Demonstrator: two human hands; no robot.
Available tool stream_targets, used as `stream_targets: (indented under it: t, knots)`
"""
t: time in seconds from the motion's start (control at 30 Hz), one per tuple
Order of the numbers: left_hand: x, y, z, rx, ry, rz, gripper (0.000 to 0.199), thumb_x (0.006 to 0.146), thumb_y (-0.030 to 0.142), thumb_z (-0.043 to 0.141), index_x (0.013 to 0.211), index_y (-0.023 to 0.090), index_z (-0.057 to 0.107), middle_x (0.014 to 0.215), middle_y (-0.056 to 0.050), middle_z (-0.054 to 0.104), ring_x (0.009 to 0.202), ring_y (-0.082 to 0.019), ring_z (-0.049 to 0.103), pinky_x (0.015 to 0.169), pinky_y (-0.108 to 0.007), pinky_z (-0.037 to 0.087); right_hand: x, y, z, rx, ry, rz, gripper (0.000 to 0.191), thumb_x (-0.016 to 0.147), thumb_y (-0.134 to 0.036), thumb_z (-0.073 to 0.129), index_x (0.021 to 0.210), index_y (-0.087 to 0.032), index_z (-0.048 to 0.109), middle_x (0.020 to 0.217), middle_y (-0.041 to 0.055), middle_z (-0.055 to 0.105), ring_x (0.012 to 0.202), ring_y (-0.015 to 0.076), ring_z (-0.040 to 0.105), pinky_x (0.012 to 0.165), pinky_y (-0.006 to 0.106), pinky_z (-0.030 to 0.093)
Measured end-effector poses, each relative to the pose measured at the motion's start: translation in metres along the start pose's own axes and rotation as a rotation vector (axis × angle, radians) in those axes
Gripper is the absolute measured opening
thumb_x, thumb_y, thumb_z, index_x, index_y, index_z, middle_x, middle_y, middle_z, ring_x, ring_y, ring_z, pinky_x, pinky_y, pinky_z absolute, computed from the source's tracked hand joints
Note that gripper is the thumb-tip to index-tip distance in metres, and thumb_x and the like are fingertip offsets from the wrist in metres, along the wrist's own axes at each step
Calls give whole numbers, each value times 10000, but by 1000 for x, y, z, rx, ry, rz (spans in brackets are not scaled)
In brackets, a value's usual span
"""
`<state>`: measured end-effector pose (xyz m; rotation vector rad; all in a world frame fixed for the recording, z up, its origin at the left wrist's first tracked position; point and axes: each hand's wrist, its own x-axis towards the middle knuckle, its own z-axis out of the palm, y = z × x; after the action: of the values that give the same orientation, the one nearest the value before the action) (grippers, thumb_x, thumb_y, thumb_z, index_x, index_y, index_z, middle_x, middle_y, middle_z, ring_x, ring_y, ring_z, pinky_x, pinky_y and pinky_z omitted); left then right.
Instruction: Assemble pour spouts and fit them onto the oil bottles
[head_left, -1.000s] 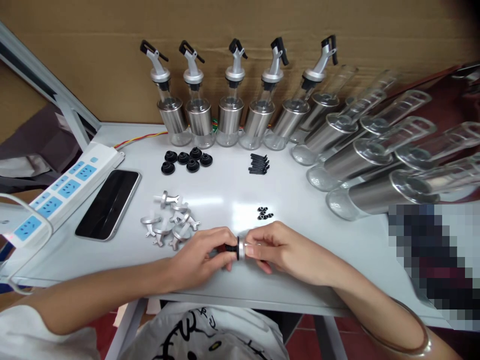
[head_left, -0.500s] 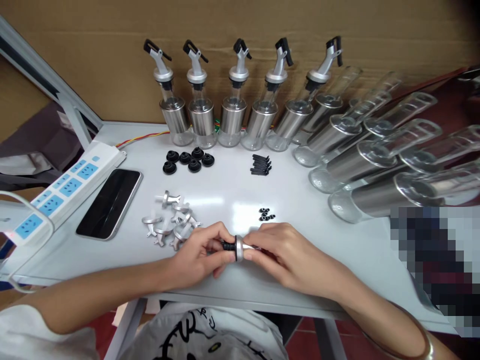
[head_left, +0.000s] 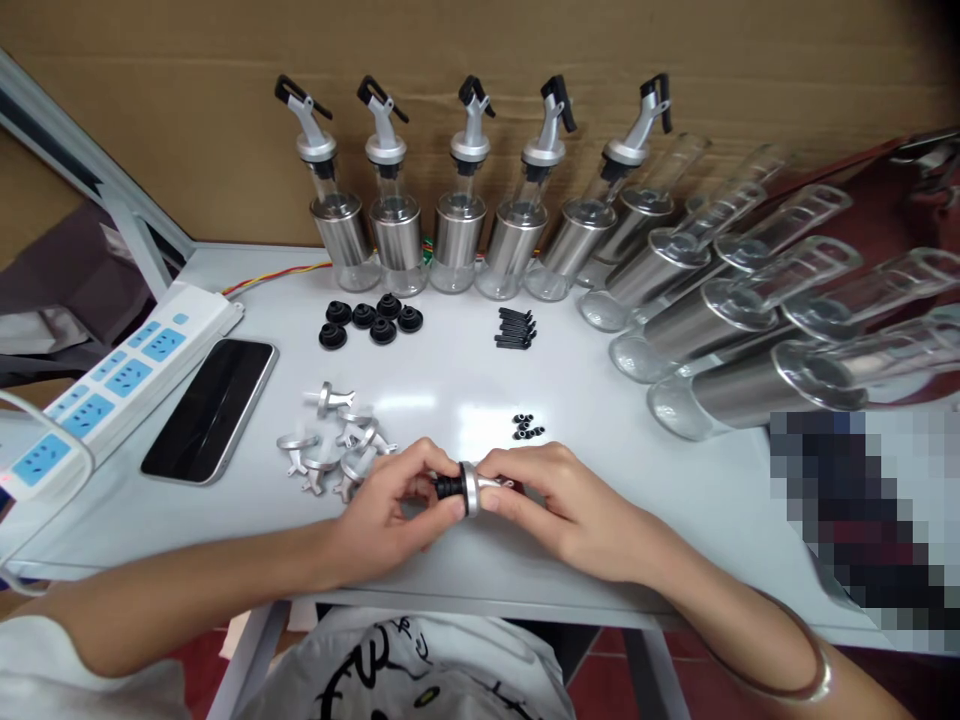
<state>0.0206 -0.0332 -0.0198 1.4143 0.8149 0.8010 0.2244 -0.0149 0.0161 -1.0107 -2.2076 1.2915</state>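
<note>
Between my hands, just above the front of the table, lies a silver pourer spout [head_left: 471, 489] on its side, with a ribbed black stopper [head_left: 448, 486] fitted against its flange. My left hand [head_left: 409, 495] pinches the black stopper at its rim. On the other side, my right hand [head_left: 551, 505] grips the spout's narrow silver neck, partly hidden by the fingers. Several loose silver spouts [head_left: 328, 400] lie left of my left hand. Beyond my right hand sits a small cluster of black tips [head_left: 527, 427].
Assembled oil bottles [head_left: 395, 240] with pourers stand along the cardboard back. Bottles without pourers [head_left: 664, 275] crowd the right. Black stoppers [head_left: 382, 330] and black levers [head_left: 515, 328] lie mid-table. At left are a phone [head_left: 210, 410] and a white power strip [head_left: 127, 375].
The view has shifted slightly. Both hands keep hold of the spout and stopper, and a little more of the ribbed stopper and the spout's forked end shows.
</note>
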Motion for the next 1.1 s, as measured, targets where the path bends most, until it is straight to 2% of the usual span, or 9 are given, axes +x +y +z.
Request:
stream_targets:
  t: [0.13,0.27,0.33,0.47,0.53,0.67,0.77,0.87,1.1]
  knots:
    - [-2,5,-2,61,-22,59,205,951,391,505,920,197,445,719,28,487,571,-92,479,541,-219,402,0,-1,-3,188,-45,140,282,949,-369,486,800,-169,619,637,-34,498,587,96,438,557,206,330]
    - [-3,6,-2,9,-79,96,282,980,451,425,1090,192,442,816,-10,533,646,-117,517,611,-262,424,1,0,-5,260,6,196,342,947,-426,453,767,-169,590,647,-26,483,608,106,422,582,223,329]
    - [-1,2,-2,-33,-59,63,278,997,426,391,1131,191,453,826,-14,551,631,-115,532,605,-265,426,2,1,-6,270,36,233,338,943,-442,445,782,-176,576,629,-32,462,579,104,396,559,225,319]
    - [3,-5,1,-107,18,0,222,1010,359,370,1079,190,497,798,2,560,577,-96,531,563,-245,419,2,2,-4,219,113,373,303,915,-490,462,881,-200,546,585,-51,434,522,102,365,500,222,286]
    - [4,-6,0,-85,27,-8,199,1007,330,390,1082,188,508,782,7,556,611,-104,544,602,-252,436,3,1,-3,176,164,407,284,906,-480,472,920,-205,543,529,-70,399,487,100,359,482,221,271]
    - [5,-5,-1,11,65,69,163,1003,269,413,1097,206,532,865,-5,534,732,-117,563,722,-273,456,3,0,-1,242,174,391,300,886,-458,506,1032,-199,547,502,-79,425,454,101,413,465,218,308]
    - [5,-6,-1,14,105,153,165,1003,245,414,1112,238,537,1023,-27,480,817,-115,562,751,-259,478,3,0,0,383,123,340,353,858,-388,564,1147,-196,506,590,-54,538,487,104,511,503,225,404]
    - [6,-7,0,-17,112,183,123,973,251,498,1093,258,518,1102,-32,455,930,-133,560,801,-259,489,2,-1,2,434,89,308,428,843,-302,578,1245,-200,474,683,-18,619,539,117,594,544,240,456]
    - [7,-7,2,-195,18,88,211,958,279,548,1124,276,418,973,-4,574,852,-116,632,784,-247,494,0,-2,5,390,45,197,312,884,-247,496,1178,-183,577,770,25,682,631,126,634,640,272,515]
